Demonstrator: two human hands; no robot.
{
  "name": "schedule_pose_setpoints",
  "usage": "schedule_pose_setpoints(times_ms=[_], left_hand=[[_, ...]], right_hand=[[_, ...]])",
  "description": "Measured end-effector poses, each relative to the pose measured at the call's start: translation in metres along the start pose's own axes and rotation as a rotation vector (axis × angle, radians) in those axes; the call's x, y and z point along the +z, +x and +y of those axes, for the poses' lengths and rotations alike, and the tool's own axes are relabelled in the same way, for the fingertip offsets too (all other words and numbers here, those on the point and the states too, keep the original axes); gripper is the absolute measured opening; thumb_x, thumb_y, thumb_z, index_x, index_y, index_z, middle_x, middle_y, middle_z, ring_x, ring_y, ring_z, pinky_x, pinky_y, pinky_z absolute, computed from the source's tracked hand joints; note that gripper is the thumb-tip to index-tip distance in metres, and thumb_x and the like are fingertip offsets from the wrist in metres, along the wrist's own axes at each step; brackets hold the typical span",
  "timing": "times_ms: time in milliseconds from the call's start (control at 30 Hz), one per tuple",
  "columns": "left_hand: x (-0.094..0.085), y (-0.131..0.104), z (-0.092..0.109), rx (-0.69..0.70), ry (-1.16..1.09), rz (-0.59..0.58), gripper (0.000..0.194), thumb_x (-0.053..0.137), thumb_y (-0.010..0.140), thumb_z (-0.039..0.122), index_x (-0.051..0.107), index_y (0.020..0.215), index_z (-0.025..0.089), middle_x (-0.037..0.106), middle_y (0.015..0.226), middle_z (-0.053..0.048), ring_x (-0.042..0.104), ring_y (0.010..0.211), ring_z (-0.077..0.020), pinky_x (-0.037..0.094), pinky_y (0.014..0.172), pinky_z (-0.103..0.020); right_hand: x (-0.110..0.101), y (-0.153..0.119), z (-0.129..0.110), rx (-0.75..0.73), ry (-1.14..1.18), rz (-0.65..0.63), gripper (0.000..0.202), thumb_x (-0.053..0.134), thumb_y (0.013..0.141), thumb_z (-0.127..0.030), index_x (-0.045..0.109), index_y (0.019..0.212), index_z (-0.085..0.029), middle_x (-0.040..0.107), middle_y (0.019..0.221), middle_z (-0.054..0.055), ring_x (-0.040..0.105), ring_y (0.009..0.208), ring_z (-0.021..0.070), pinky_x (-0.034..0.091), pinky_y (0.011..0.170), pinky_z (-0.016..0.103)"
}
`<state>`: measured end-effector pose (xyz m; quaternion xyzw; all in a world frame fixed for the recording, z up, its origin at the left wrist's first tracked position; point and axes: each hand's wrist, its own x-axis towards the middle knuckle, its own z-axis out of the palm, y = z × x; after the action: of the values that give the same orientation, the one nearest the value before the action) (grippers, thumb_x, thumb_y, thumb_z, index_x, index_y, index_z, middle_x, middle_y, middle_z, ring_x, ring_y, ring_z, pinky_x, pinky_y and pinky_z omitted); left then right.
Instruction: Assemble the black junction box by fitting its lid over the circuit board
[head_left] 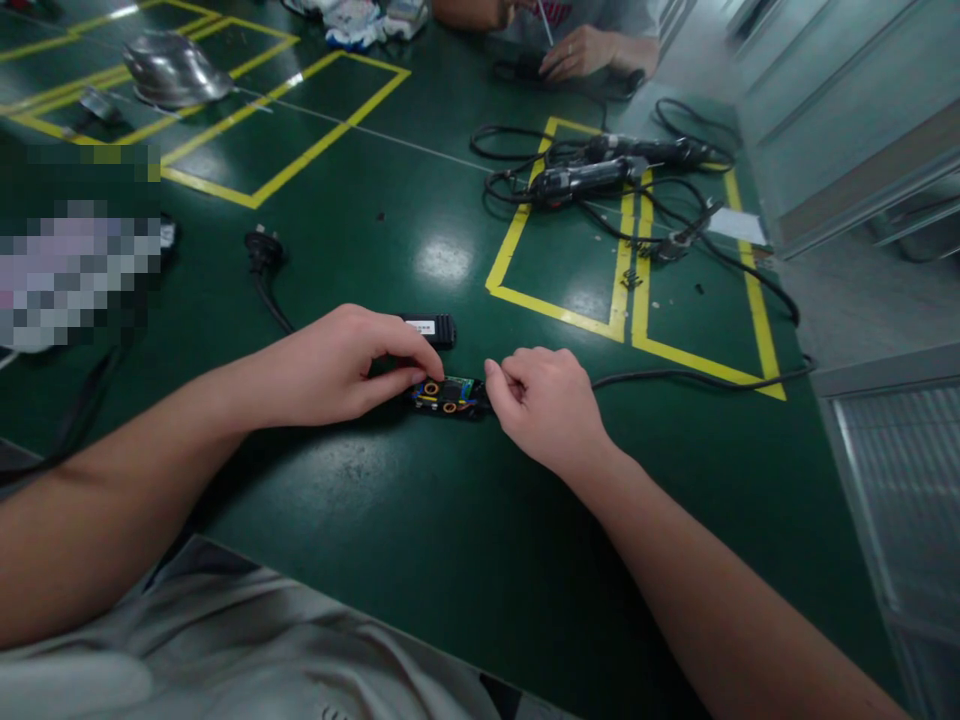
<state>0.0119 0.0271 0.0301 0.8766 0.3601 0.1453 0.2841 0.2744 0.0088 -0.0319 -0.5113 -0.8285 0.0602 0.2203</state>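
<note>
Green circuit board (454, 391) in a black housing (448, 414) on the dark green table (375, 560), between both hands; long axis runs left-right across the view, nearly level, right end pointing at the right hand (551, 405). Left hand (337, 365) has thumb and index close together at the board's left end, can't tell if clamped; right fingers curled at the other end, grip hidden, can't tell; black cord (675, 376) runs off rightward past that hand; labelled black cover (444, 330) just beyond the board, roughly parallel.
</note>
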Motion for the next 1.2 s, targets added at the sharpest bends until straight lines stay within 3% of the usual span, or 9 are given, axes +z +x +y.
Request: schedule_pose_setpoints(times_ms=[233, 500, 833, 1200], left_hand=[[-0.002, -0.002, -0.004, -0.043, -0.019, 0.004, 0.019, 0.065, 0.099, 0.030, 0.082, 0.102, 0.022, 0.083, 0.090, 0.001, 0.073, 0.072, -0.0130, 0.049, 0.070, -0.023], [-0.008, -0.003, -0.002, -0.105, -0.010, -0.068, 0.022, 0.065, 0.100, 0.031, 0.085, 0.107, 0.023, 0.085, 0.096, 0.000, 0.077, 0.082, -0.0157, 0.052, 0.078, -0.024], [-0.005, -0.003, 0.000, -0.056, 0.015, -0.017, 0.027, 0.059, 0.100, 0.024, 0.084, 0.109, 0.022, 0.085, 0.096, -0.001, 0.077, 0.080, -0.0157, 0.053, 0.077, -0.023], [-0.006, -0.003, 0.007, -0.023, 0.000, -0.080, 0.023, 0.066, 0.097, 0.031, 0.079, 0.112, 0.022, 0.083, 0.103, -0.004, 0.075, 0.087, -0.0189, 0.053, 0.078, -0.026]], right_hand=[[0.000, 0.001, 0.001, 0.012, 0.021, -0.015, 0.050, 0.054, 0.104, -0.031, 0.041, 0.057, -0.024, 0.049, 0.059, 0.000, 0.042, 0.062, 0.0162, 0.025, 0.069, 0.038], [-0.002, 0.000, 0.000, 0.005, 0.018, -0.011, 0.050, 0.054, 0.105, -0.030, 0.041, 0.057, -0.024, 0.049, 0.059, 0.000, 0.041, 0.060, 0.0157, 0.025, 0.069, 0.038], [0.001, -0.001, 0.001, 0.003, 0.018, 0.005, 0.050, 0.053, 0.105, -0.029, 0.041, 0.057, -0.024, 0.049, 0.059, 0.000, 0.041, 0.060, 0.0160, 0.026, 0.069, 0.038], [0.000, -0.001, 0.002, -0.023, 0.005, -0.004, 0.052, 0.054, 0.106, -0.030, 0.045, 0.056, -0.023, 0.051, 0.059, 0.000, 0.044, 0.060, 0.0163, 0.025, 0.069, 0.039]])
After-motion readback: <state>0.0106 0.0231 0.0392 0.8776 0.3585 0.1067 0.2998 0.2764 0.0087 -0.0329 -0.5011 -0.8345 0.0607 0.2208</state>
